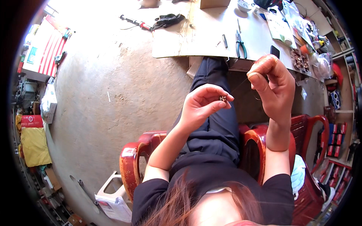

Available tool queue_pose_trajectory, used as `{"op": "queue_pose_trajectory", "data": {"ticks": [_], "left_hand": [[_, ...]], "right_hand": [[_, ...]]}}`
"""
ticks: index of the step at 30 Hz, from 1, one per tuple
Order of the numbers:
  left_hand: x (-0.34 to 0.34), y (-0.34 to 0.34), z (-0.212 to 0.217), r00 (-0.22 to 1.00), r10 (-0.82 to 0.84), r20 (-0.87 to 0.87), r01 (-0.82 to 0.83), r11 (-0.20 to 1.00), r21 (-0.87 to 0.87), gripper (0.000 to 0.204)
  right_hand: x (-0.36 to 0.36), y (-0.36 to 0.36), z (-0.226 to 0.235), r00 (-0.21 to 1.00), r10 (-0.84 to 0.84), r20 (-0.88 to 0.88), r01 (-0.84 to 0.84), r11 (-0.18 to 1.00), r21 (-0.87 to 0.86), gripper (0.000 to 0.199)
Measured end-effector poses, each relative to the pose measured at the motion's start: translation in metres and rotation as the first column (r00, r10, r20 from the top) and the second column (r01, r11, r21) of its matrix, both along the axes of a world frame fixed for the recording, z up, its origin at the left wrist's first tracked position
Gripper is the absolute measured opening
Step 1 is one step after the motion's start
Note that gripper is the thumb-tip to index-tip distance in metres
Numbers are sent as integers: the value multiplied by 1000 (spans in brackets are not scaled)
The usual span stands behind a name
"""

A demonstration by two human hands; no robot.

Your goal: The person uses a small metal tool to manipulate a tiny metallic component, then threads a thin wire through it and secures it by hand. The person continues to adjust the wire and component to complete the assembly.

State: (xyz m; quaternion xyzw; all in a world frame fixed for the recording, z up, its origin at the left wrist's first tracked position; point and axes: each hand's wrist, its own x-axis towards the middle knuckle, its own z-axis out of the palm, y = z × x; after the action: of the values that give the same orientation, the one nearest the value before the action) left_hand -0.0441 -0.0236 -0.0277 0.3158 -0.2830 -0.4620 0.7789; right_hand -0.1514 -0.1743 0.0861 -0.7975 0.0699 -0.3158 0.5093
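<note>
Between thumb and fingertips, my left hand [205, 103] pinches a small knobbly piece [223, 98] with light and dark spots, like a cluster of beads. Raised higher and to the right, my right hand [274, 84] has its thumb and forefinger pressed together on a fine thread [241, 83]. The thread slants down toward the piece in my left hand, and a loose bit hangs below my right fingers. Whether it is thread or thin wire is too fine to tell. Both hands are above my lap, short of the table edge.
Ahead stands a white table [169, 45] with pliers [240, 45], a screwdriver [225, 40], a black glove [167, 20] and a dark phone [275, 51]. A tray of small brown parts [299, 60] sits at its right. Red wooden chair arms [130, 162] flank me; a white stool [113, 188] stands left.
</note>
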Motion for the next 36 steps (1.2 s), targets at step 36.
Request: {"op": "queue_pose_trajectory", "data": {"ticks": [36], "left_hand": [[5, -2, -15, 903, -147, -404, 123, 989, -85, 36]], "right_hand": [[-2, 9, -8, 998, -12, 65, 4, 993, 122, 18]]}}
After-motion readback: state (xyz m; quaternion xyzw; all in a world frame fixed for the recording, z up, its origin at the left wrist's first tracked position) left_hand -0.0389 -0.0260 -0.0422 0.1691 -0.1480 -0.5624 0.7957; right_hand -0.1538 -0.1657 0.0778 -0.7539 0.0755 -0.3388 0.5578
